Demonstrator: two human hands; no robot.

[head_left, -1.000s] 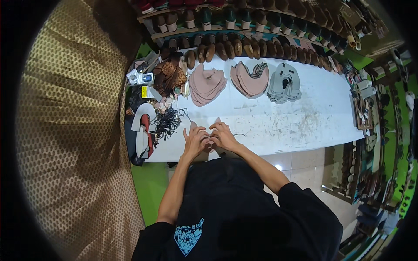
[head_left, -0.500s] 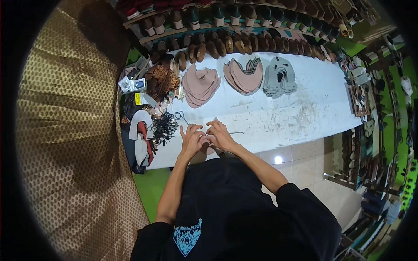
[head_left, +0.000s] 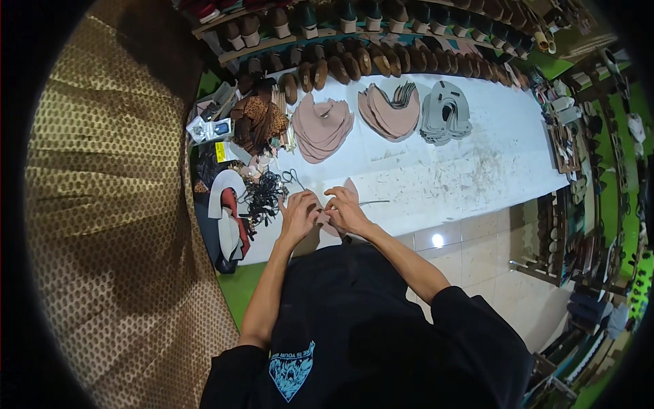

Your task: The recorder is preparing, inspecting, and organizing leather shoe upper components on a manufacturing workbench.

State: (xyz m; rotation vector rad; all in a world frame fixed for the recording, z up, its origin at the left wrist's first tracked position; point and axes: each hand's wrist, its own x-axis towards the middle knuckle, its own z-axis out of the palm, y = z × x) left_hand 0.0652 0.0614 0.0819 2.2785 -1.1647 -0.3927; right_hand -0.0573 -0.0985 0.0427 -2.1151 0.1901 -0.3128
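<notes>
Close to my body, at the table's near edge, both hands pinch a curved pink shoe-upper piece [head_left: 330, 227]. My left hand [head_left: 298, 217] has its fingers bent over the piece's left side. My right hand [head_left: 348, 213] grips it from the right, fingertips almost meeting the left ones. A pointed end of the piece shows beyond the right fingers. Past the right hand, a thin dark strip [head_left: 375, 202] sticks out over the white cloth. The fingers hide the spot where they pinch. Scissors with dark handles [head_left: 291, 177] lie just beyond my left hand.
Across the white-covered table [head_left: 422, 184] lie two pink stacks of cut pieces [head_left: 321, 140] and a grey stack [head_left: 446, 102]. A tangle of black straps [head_left: 264, 199] sits left of my hands. Shoe lasts [head_left: 337, 70] line the far edge; a wooden tray [head_left: 564, 151] stands at right.
The pink piece has shifted in my hands, and its pointed end now shows more beyond the right fingers. The view has moved slightly. Both hands keep their pinch.
</notes>
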